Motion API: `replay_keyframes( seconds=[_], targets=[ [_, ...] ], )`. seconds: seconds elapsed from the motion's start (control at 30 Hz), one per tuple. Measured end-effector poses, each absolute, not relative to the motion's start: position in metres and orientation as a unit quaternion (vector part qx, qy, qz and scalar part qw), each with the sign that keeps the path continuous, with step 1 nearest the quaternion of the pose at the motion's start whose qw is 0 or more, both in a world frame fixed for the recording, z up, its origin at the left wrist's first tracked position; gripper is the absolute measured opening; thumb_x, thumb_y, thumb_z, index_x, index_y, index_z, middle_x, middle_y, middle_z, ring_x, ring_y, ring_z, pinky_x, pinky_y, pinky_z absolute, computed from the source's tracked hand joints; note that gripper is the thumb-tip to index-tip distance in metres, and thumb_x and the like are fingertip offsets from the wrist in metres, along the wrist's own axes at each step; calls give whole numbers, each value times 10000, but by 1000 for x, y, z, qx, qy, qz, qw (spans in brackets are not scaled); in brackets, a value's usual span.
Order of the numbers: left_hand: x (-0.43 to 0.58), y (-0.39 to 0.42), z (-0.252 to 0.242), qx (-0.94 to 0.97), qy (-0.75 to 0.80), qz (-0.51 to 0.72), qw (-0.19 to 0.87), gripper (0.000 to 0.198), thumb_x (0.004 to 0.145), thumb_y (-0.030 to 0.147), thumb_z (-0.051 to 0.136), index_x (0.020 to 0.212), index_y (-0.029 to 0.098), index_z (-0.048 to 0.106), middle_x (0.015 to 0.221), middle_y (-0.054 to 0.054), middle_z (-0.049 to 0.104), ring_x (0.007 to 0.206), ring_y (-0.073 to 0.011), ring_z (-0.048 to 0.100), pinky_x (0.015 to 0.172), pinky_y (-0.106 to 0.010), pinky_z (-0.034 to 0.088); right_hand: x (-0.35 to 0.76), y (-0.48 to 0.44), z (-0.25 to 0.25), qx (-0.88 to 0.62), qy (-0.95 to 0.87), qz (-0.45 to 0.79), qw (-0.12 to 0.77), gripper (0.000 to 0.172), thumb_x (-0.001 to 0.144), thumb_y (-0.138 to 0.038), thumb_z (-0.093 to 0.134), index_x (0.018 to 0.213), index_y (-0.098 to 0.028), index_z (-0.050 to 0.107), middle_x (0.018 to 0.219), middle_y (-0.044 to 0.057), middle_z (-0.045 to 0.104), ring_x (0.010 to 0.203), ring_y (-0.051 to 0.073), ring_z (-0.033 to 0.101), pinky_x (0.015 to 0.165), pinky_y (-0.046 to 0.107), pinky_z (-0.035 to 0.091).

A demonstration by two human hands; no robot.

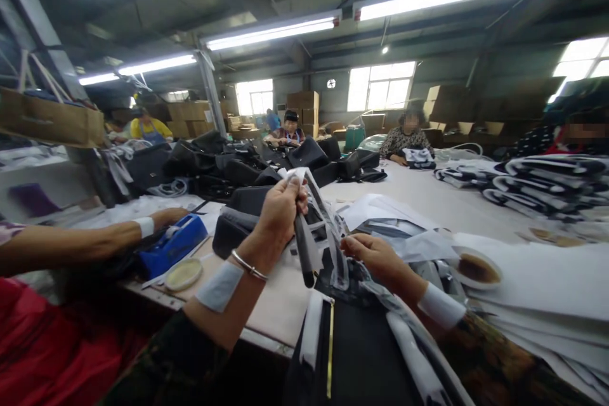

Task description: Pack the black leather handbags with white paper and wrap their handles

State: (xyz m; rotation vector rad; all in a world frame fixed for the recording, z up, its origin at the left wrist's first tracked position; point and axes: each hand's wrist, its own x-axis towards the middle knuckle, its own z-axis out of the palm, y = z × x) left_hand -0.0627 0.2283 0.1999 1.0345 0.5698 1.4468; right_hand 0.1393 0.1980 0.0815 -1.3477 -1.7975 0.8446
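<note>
A black bag (366, 349) with a gold-coloured zipper (330, 349) lies at the table's front edge, close to my body. My left hand (280, 206) is closed round the top of the bag's strap (326, 212), which has a pale wrapping and rises in a loop. A dark rounded strap end (308, 276) hangs below that fist. To the right of the strap, my right hand (375, 257) has its thumb and fingers pinched together near the strap's lower part. What those fingers hold is too small to make out. Pale wrapping also covers the bag's right edge.
A co-worker's arm (109, 238) reaches in from the left beside a blue tape dispenser (176, 244) and a round yellowish dish (183, 274). Black bags (247, 171) are heaped beyond my hands. White sheets (537, 279) and a brown-stained dish (478, 268) lie right; stacked black-and-white pieces (547, 181) stand farther back.
</note>
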Motion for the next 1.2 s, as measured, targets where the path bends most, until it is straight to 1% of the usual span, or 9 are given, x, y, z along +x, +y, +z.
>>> replay_keyframes(
  seconds=[0.13,0.23,0.37,0.57,0.8,0.9,0.97,1.1,1.2],
  targets=[
    [-29,226,150,398,268,600,640,187,895,289,685,853,137,584,599,57,510,442,-31,409,434,-136,328,105,166,95,-416,-593,559,403,546,832,-690,592,909,-159,688,863,82,739,755,191,688,646,288,527],
    [-21,231,139,363,286,593,659,162,902,261,659,843,133,578,594,58,506,430,-34,410,424,-140,319,87,144,83,-450,-552,607,352,461,758,-606,691,671,-164,589,574,13,635,489,124,569,490,243,447],
    [-38,254,143,338,302,606,653,179,918,283,647,840,138,578,590,61,500,436,-40,427,448,-149,346,87,122,70,-432,-542,648,317,364,770,-514,664,664,-180,565,522,-19,606,419,104,527,442,223,414],
    [-53,235,118,416,317,483,702,433,832,548,721,885,121,671,722,-37,655,619,-122,595,578,-219,463,103,132,75,-496,-582,541,349,276,828,-388,586,641,-187,552,557,-9,610,459,109,528,457,223,412],
    [-54,192,88,450,372,414,699,461,582,468,925,726,122,657,465,104,401,380,-2,251,385,-156,133,123,142,72,-528,-717,333,310,213,889,-271,523,717,-183,613,702,26,649,653,156,582,620,274,426],
    [-56,189,92,459,400,488,626,424,643,478,886,799,119,722,603,8,627,469,-49,499,408,-142,275,126,133,82,-546,-690,231,414,221,899,-348,554,846,-174,678,885,72,673,847,201,596,768,320,437],
    [-55,183,91,485,420,520,564,378,724,470,835,868,128,762,777,-66,739,649,-128,662,489,-167,419,125,128,86,-554,-621,340,438,372,912,-498,533,849,-164,682,778,57,635,714,172,559,647,292,417],
    [-53,158,81,570,382,500,529,312,850,449,732,946,157,792,826,-86,774,757,-191,709,644,-256,551,115,131,79,-475,-383,673,418,508,852,-671,516,844,-172,611,638,-29,503,464,79,307,433,225,194],
    [-55,142,74,636,341,445,530,334,923,455,642,947,152,781,781,-87,765,711,-181,697,661,-270,561,112,139,69,-467,-378,665,443,394,829,-571,591,733,-197,511,563,-68,426,452,67,238,440,222,161]
  ],
)
